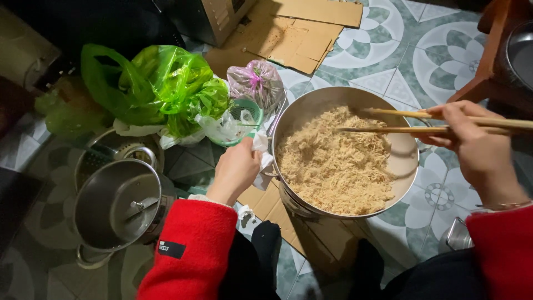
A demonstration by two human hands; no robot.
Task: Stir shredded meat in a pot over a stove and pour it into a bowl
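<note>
My red sleeves (191, 250) are framing the view as I am crouching over one wide steel pan (402, 161) of shredded, pale brown food (336, 161). My left hand (236, 169) is closing around a white cloth (262, 145) at the pan's left rim, steadying it. My right hand (472, 139), at the pan's right, is pinching two wooden chopsticks (388, 121), their tips lying over the food. Left of the pan are sitting one lidded steel pot (114, 205) and two green plastic bags (161, 86).

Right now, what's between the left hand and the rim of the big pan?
A crumpled white cloth or paper sits between the left hand and the big pan's rim, seen in the head view.
</note>
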